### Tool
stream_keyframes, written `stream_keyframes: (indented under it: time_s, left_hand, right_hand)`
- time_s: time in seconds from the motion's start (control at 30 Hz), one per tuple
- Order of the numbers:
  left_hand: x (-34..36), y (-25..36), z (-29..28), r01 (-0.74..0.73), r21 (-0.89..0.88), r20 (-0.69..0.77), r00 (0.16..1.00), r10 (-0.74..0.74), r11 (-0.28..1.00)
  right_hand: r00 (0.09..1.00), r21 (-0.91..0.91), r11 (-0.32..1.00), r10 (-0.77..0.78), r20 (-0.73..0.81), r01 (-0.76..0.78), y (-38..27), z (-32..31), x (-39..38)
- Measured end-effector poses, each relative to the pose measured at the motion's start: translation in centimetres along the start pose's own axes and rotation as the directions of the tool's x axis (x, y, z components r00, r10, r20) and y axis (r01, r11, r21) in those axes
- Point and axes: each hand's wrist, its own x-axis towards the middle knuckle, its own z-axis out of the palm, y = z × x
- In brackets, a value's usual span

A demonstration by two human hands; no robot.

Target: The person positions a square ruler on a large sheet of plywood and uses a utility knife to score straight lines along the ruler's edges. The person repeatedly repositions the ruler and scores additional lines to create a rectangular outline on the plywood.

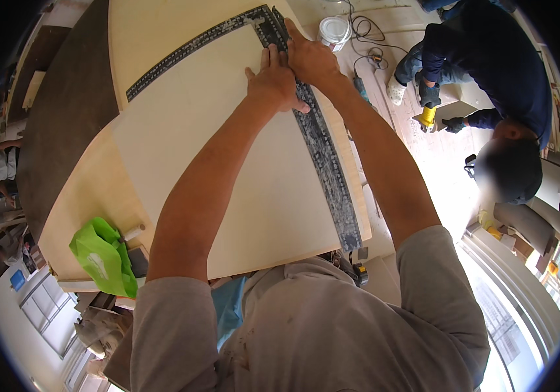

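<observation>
Both hands press a framing square flat on a pale board.

The left hand (273, 81) lies with fingers spread flat beside the large dark L-shaped metal square (322, 140), on the cream rectangular wooden panel (228, 170); the right hand (309, 55) presses flat-fingered on the square's long arm.

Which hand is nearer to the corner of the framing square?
Right. The right hand lies on the long arm of the framing square, just below its corner; the left hand rests lower, beside that arm on the pale board.
</observation>
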Motion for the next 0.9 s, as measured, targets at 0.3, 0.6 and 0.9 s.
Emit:
stream_keyframes:
  time_s: [0.3, 0.6, 0.9]
  left_hand:
    - [0.0, -0.3, 0.6, -0.005, -0.009, -0.028, 1.0, 0.005, 1.0]
    - [0.0, -0.1, 0.1, -0.008, -0.046, -0.005, 1.0, 0.007, 0.999]
    - [-0.4, -0.1, -0.5, 0.027, -0.087, 0.048, 0.999, -0.023, 0.996]
  right_hand:
    - [0.997, 0.009, 0.998, 0.061, 0.043, -0.061, -0.8, -0.2, -0.1]
    - [0.978, 0.157, 0.981, 0.139, -0.154, -0.114, 0.1, -0.9, -0.4]
    - [0.978, 0.279, 0.94, 0.208, -0.009, -0.197, -0.5, -1.8, -0.7]
